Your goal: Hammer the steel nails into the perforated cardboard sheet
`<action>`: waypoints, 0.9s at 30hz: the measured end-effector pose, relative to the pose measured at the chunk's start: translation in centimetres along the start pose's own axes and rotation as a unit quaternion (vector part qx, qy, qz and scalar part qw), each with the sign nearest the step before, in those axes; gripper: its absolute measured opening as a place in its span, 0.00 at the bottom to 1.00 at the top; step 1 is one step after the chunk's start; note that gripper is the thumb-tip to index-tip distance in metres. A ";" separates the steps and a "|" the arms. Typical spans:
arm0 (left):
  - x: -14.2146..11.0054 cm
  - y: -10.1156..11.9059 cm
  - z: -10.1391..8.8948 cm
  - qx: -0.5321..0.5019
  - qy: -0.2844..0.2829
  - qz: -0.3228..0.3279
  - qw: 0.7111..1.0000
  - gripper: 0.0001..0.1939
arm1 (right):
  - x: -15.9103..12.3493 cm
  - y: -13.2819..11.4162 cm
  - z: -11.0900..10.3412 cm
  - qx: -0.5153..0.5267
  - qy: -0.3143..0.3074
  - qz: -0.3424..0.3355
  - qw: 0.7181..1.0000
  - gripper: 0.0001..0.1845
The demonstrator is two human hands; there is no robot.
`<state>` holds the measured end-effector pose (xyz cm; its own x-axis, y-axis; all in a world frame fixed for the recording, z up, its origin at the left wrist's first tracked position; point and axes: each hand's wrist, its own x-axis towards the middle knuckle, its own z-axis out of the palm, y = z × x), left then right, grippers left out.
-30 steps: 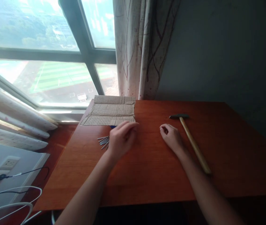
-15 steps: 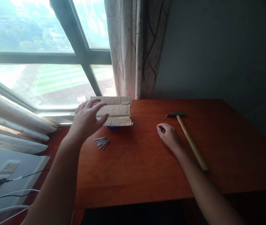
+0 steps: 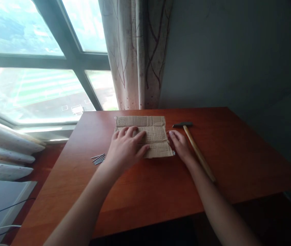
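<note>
A creased piece of cardboard [image 3: 149, 135], dotted with rows of small holes, sits in the middle of the table. Over its left part rests my left hand [image 3: 126, 147], palm down with the fingers spread apart. My right hand [image 3: 180, 143] is at the cardboard's right edge, thumb and fingers pressed together; whether they hold the edge or something small is hidden. Several nails [image 3: 98, 159] lie in a loose bunch beside my left wrist, partly covered by it. To the right, a hammer [image 3: 198, 152] with a wooden handle and dark head lies on the table.
The reddish-brown wooden table [image 3: 140, 201] stands against a dark wall [image 3: 224, 61]. A window [image 3: 81, 61] and patterned curtain [image 3: 132, 54] are behind it at the left. Cables [image 3: 4, 208] hang low at the left.
The cardboard has moved right and nearer to me. My left hand has come down from above its left edge onto it. My right hand is now close beside it; the view has shifted somewhat.
</note>
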<state>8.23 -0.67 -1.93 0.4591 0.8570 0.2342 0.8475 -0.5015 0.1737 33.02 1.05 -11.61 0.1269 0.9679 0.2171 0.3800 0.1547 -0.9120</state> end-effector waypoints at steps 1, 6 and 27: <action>0.0 1.3 0.4 0.003 0.006 -0.001 1.000 0.26 | 0.0 -0.2 -0.2 0.035 0.002 0.013 0.999 0.25; 0.5 3.8 1.4 0.004 0.036 -0.004 0.999 0.24 | -0.3 -2.0 -1.1 0.244 -0.009 0.100 0.965 0.24; -4.6 -8.6 2.4 -0.419 0.158 -0.280 0.849 0.23 | 0.7 -4.0 0.3 0.320 -0.058 0.129 0.937 0.23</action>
<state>-0.56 0.00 -6.85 -0.1599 0.9808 0.1115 0.3620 -0.0469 0.9310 31.31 1.15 -7.96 0.0251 0.9987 -0.0454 -0.2826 -0.0365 -0.9585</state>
